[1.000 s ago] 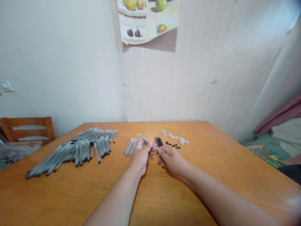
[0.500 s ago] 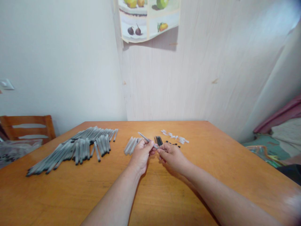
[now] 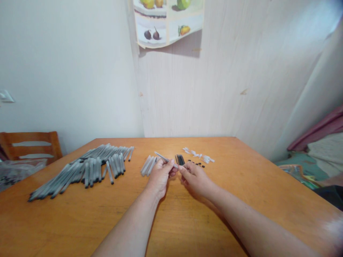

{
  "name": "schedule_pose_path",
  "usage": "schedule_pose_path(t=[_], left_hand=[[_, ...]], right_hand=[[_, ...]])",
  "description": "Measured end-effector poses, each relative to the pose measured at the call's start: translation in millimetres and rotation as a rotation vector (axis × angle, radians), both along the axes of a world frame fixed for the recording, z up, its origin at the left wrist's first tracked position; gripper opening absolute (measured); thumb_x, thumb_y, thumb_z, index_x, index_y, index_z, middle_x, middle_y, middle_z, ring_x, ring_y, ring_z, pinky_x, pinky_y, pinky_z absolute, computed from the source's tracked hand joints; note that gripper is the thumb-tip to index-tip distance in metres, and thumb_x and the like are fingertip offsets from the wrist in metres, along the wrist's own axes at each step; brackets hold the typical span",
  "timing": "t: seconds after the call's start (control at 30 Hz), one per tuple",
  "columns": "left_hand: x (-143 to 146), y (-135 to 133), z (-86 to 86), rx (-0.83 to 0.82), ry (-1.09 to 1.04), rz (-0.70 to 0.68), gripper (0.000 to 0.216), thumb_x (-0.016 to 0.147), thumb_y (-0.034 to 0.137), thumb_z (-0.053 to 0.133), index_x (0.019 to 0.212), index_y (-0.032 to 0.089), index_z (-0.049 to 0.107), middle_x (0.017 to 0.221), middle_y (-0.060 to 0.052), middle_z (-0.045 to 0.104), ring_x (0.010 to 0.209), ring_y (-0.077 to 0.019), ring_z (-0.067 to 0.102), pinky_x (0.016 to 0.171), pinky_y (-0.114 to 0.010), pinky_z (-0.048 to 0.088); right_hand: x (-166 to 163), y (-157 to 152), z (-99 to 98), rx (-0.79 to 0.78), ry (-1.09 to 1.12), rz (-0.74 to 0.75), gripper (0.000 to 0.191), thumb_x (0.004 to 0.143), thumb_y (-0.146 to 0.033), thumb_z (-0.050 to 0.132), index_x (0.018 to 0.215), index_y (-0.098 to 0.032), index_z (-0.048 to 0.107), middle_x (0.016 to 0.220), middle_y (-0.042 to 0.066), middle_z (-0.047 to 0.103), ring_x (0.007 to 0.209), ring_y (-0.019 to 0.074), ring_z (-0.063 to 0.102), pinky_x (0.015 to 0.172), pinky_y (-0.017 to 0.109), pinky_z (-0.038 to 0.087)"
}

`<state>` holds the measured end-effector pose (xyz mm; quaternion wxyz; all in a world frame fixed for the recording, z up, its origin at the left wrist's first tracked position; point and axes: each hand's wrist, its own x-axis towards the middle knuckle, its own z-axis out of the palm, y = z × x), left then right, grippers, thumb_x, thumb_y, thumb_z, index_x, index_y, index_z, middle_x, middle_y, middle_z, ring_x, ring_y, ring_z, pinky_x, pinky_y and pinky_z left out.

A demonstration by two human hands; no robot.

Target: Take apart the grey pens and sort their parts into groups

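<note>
My left hand is closed around a slim grey, see-through pen, which slants up and away to the left. At the pen's near end, the thumb and fingers of my right hand are pinched together. Whether they also hold a small part there is hidden. Just left of my left hand lie several clear pen barrels. Beyond the gap between my hands is a row of thin black refills. Small black plugs and small clear-white pieces lie past my right hand.
A big pile of pens with black ends spreads over the left of the wooden table. A wooden chair with a plastic bag stands at far left. Fruit pictures hang on the wall. Cloth and bags sit beyond the right edge.
The pen's far end has swung slightly left and lower, so it lies flatter. Both hands keep their grip in nearly the same place. The view has shifted a little.
</note>
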<state>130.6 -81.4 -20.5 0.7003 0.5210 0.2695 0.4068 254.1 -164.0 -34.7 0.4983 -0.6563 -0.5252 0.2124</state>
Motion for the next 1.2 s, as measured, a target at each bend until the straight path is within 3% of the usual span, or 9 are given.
schedule_pose_path(t=[0.1, 0.23, 0.4, 0.63, 0.73, 0.83, 1.07, 1.2], left_hand=[[0.0, 0.4, -0.6, 0.01, 0.002, -0.002, 0.037, 0.075, 0.045, 0.074, 0.089, 0.016, 0.058, 0.079, -0.004, 0.068, 0.066, -0.0102, 0.061, 0.062, -0.021, 0.046], [0.5, 0.2, -0.2, 0.004, 0.006, 0.011, 0.036, 0.075, 0.044, 0.074, 0.088, 0.015, 0.057, 0.076, -0.004, 0.068, 0.065, -0.0099, 0.061, 0.061, -0.021, 0.046], [1.4, 0.5, -0.6, -0.013, 0.007, 0.012, 0.038, 0.072, 0.045, 0.076, 0.087, 0.016, 0.056, 0.074, -0.003, 0.067, 0.063, -0.0101, 0.061, 0.058, -0.02, 0.046], [2.4, 0.7, -0.6, -0.038, -0.016, -0.002, 0.037, 0.073, 0.043, 0.076, 0.087, 0.016, 0.056, 0.073, -0.002, 0.067, 0.06, -0.0096, 0.06, 0.057, -0.02, 0.047], [2.3, 0.1, 0.5, -0.037, -0.022, 0.004, 0.034, 0.074, 0.041, 0.075, 0.088, 0.016, 0.056, 0.074, -0.003, 0.067, 0.062, -0.0095, 0.061, 0.057, -0.019, 0.046], [2.2, -0.5, 0.9, -0.027, -0.015, 0.008, 0.033, 0.076, 0.04, 0.074, 0.089, 0.016, 0.056, 0.075, -0.003, 0.067, 0.062, -0.0095, 0.061, 0.057, -0.019, 0.047], [1.8, -0.6, -0.2, -0.016, -0.007, 0.014, 0.036, 0.074, 0.044, 0.075, 0.088, 0.016, 0.056, 0.071, -0.002, 0.066, 0.059, -0.0097, 0.061, 0.056, -0.019, 0.047], [2.0, -0.6, -0.1, -0.018, -0.007, 0.006, 0.035, 0.074, 0.043, 0.075, 0.088, 0.016, 0.056, 0.071, -0.002, 0.066, 0.059, -0.0097, 0.061, 0.056, -0.019, 0.047]], right_hand=[[0.2, -1.5, -2.1, -0.041, 0.081, 0.1, 0.041, 0.097, -0.05, 0.034, 0.077, -0.019, 0.052, 0.059, 0.001, 0.061, 0.046, 0.0112, 0.052, 0.046, 0.023, 0.038], [-2.8, -3.2, 2.7, -0.035, 0.076, 0.061, 0.027, 0.094, -0.039, 0.044, 0.078, -0.019, 0.054, 0.058, -0.001, 0.06, 0.047, 0.0108, 0.052, 0.049, 0.022, 0.039], [-3.7, -3.2, 9.3, 0.035, -0.081, -0.051, 0.014, 0.084, -0.028, 0.057, 0.073, -0.019, 0.054, 0.06, -0.002, 0.056, 0.055, 0.0114, 0.049, 0.052, 0.022, 0.035], [-1.5, -1.2, 5.2, 0.042, -0.08, -0.083, 0.019, 0.08, -0.035, 0.065, 0.078, -0.019, 0.054, 0.059, -0.003, 0.054, 0.054, 0.0106, 0.045, 0.05, 0.022, 0.031], [-0.2, -2.1, 2.7, 0.0, -0.011, 0.014, 0.03, 0.091, -0.045, 0.05, 0.078, -0.019, 0.055, 0.061, 0.0, 0.059, 0.052, 0.011, 0.05, 0.049, 0.022, 0.035], [-0.3, -3.3, 2.5, -0.029, 0.064, 0.086, 0.036, 0.097, -0.043, 0.037, 0.077, -0.019, 0.054, 0.061, 0.001, 0.062, 0.048, 0.0108, 0.052, 0.049, 0.023, 0.039], [-4.0, -2.7, 10.4, 0.005, -0.015, -0.027, 0.01, 0.085, -0.026, 0.056, 0.077, -0.019, 0.055, 0.06, -0.002, 0.057, 0.054, 0.0114, 0.05, 0.05, 0.023, 0.035], [-5.4, -1.4, 9.9, 0.02, -0.002, -0.054, 0.013, 0.08, -0.027, 0.062, 0.077, -0.02, 0.051, 0.058, -0.005, 0.05, 0.052, 0.0102, 0.043, 0.049, 0.022, 0.03]])
